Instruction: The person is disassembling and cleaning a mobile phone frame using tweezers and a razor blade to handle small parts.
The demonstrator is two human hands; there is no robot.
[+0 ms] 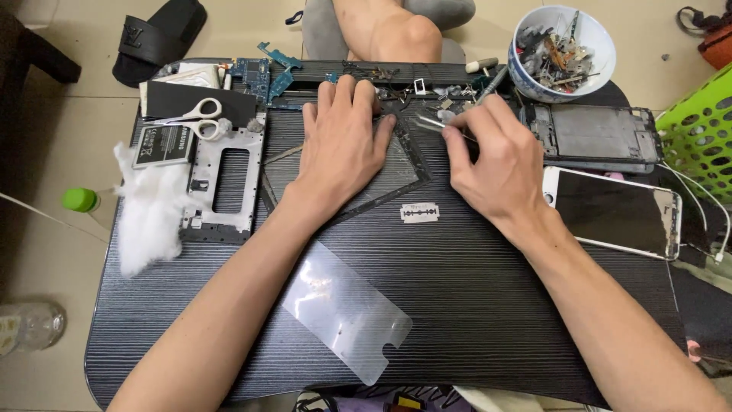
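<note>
The left hand (341,145) lies flat, fingers spread, pressing the black phone frame (400,177) at the tabletop's (473,290) centre. At three o'clock of it, the right hand (496,156) pinches tweezers (435,123).

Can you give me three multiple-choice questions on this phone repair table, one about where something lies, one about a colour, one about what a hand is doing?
1. Where does the razor blade lie?
A. in the bowl
B. on the black table, below the right hand
C. on the cotton

2. What colour are the handles of the scissors?
A. white
B. red
C. green

3. What is the left hand doing?
A. holding the scissors
B. lifting the clear film
C. pressing flat on the dark screen panel

Answers: 1 B, the blade sits on the table just under the right hand. 2 A, both loops are white. 3 C, the palm lies spread on the screen panel.
</note>
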